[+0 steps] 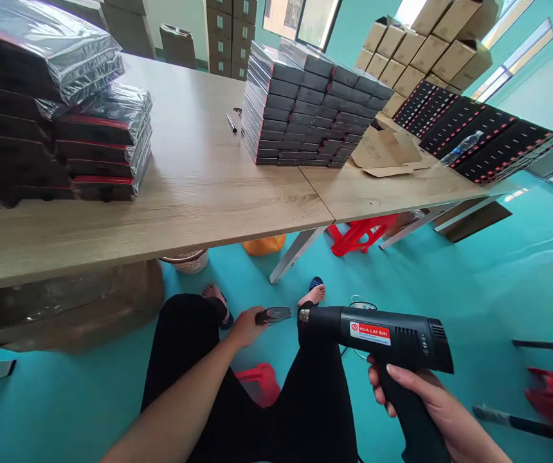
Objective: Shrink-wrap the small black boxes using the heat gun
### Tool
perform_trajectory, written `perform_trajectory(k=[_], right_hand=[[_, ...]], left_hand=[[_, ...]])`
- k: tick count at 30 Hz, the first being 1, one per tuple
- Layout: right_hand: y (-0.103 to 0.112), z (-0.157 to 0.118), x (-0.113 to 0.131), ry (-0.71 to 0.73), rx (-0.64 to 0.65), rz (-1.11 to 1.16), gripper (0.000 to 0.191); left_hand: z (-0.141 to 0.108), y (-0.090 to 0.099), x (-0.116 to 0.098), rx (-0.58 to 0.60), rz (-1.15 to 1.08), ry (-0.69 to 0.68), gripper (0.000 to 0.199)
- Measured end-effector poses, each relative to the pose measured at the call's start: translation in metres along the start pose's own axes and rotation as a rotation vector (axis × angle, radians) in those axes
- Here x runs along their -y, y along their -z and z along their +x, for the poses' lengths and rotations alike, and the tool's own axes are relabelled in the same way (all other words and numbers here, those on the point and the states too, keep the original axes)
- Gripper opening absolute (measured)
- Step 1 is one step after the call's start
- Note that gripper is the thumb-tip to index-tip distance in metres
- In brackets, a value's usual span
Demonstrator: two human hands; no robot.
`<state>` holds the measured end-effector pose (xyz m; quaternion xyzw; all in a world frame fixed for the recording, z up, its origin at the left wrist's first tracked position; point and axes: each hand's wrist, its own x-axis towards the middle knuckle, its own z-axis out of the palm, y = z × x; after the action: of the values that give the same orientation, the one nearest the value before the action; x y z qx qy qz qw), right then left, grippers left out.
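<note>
My right hand (421, 392) is wrapped round the grip of a black heat gun (382, 331) with a red and white label. Its metal nozzle points left, toward my other hand. Between the fingers of my left hand (246, 329) is a small dark box in clear film (274, 315), seen nearly edge-on. A short gap separates the nozzle from the box. Both hands are over my lap, below the table edge. Stacks of film-wrapped black boxes (107, 128) rise at the left of the wooden table (194, 186), and another block of dark boxes (305, 109) stands farther back.
On the table lie a pen (231, 123) and flattened cardboard (387, 151). Black boxes with a plastic bottle (462, 146) on them are at the right. Cartons (431, 51) are piled behind. Red stools (363, 233) and a wicker basket (187, 261) stand below the table.
</note>
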<state>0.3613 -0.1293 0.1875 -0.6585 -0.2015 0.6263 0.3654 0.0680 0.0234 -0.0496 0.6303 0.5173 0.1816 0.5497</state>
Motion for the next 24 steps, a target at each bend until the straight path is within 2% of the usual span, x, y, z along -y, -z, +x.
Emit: perform_trajectory(k=[5,11,20,24], right_hand=[[-0.018,0.009,0.014,0.012,0.06,-0.114,0.046],[-0.017,0.015,0.02,-0.001,0.05,-0.172,0.044],[-0.029,0.018,0.014,-0.01,0.089,-0.163,0.04],[-0.038,0.022,0.013,-0.002,0.137,-0.161,0.037]], left_hand=[[-0.007,0.0,0.003,-0.016,0.005,-0.039,0.026],[-0.005,-0.002,0.007,0.037,0.025,-0.034,0.024],[-0.007,-0.002,0.007,0.107,0.021,-0.024,0.029],[-0.006,-0.003,0.009,0.102,0.021,-0.062,0.027]])
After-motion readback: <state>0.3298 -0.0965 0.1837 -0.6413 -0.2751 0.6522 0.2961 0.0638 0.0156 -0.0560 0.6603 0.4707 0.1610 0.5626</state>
